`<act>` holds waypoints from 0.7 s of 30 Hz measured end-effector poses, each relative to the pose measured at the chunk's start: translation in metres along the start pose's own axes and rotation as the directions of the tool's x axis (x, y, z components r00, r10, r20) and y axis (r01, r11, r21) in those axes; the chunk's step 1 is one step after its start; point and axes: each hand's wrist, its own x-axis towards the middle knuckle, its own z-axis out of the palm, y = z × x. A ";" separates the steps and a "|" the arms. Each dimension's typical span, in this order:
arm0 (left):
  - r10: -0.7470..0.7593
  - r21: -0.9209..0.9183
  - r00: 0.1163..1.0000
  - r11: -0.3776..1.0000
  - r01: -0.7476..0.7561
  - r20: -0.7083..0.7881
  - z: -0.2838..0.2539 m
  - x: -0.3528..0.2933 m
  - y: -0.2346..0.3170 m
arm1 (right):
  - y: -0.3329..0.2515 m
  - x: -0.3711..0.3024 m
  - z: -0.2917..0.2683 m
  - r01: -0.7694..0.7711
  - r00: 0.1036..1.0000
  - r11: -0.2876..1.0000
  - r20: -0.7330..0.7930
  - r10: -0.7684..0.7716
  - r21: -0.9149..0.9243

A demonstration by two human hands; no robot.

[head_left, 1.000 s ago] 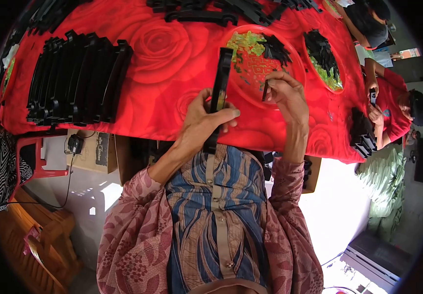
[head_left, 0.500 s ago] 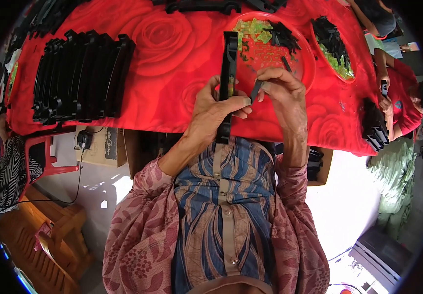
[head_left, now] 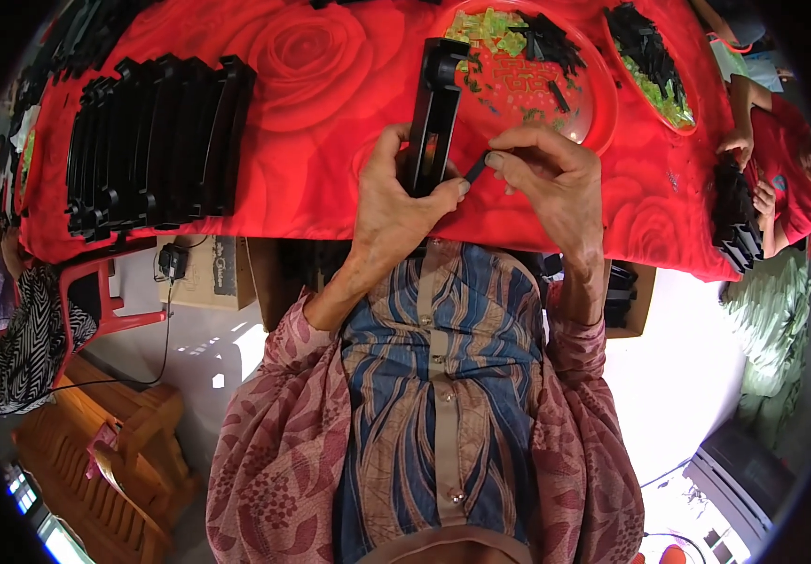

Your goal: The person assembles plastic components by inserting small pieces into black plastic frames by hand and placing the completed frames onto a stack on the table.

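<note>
My left hand (head_left: 394,202) is closed round a long black plastic holder (head_left: 435,117) with a channel along it, held upright above the table's near edge. Something small and yellowish-red shows inside its channel. Between the thumb and finger of my right hand (head_left: 556,183) is a small flat black strip (head_left: 478,169). Its lower end touches or nearly touches my left thumb. Beyond my hands lies a red round tray (head_left: 603,117) with yellow-green clear pieces (head_left: 488,33) and a heap of black strips (head_left: 551,45).
Several black plastic holders (head_left: 156,150) stand in a row at the left on the red rose-patterned cloth (head_left: 302,75). Another tray of strips and yellow-green pieces (head_left: 650,70) is at the right. A co-worker's hands (head_left: 753,174) are by black parts at the right edge.
The black holder has tilted in my left hand, its lower end now drawn up behind the palm. My right hand still pinches the strip, slightly lower and farther right.
</note>
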 end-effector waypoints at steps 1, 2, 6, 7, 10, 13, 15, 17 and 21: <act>-0.002 0.002 1.000 1.000 0.002 0.002 0.000 0.000 -0.001 | 0.001 0.000 0.000 -0.002 1.000 1.000 -0.002 0.002 0.002; 0.008 0.026 1.000 1.000 -0.008 0.011 0.000 0.000 -0.002 | 0.003 0.000 -0.001 -0.002 1.000 1.000 -0.002 0.002 -0.013; 0.021 0.074 0.999 0.997 -0.024 0.037 -0.002 -0.001 -0.005 | 0.001 -0.003 -0.004 -0.055 0.998 0.996 0.005 0.055 -0.067; 0.021 0.075 0.999 0.997 -0.023 0.037 -0.002 -0.001 -0.005 | 0.001 -0.004 -0.004 -0.055 0.998 0.996 0.004 0.056 -0.066; 0.024 0.108 0.999 0.994 -0.026 0.028 -0.002 -0.001 -0.006 | 0.000 -0.007 -0.005 -0.001 1.000 0.979 0.019 0.005 -0.202; 0.040 0.125 0.999 0.991 -0.042 0.018 -0.002 -0.002 -0.007 | 0.000 -0.008 -0.005 -0.037 0.999 0.978 0.025 0.043 -0.204; 0.041 0.121 0.999 0.992 -0.043 0.024 -0.002 -0.003 -0.007 | 0.002 -0.009 -0.007 -0.154 0.986 0.986 0.052 0.158 -0.069; 0.038 0.118 0.999 0.992 -0.041 0.025 -0.003 -0.003 -0.007 | 0.003 -0.009 -0.014 -0.192 0.976 0.981 0.103 0.194 -0.023; 0.035 0.114 0.999 0.993 -0.038 0.027 -0.005 -0.004 -0.010 | -0.002 -0.011 -0.015 -0.270 0.948 0.963 0.172 0.266 -0.001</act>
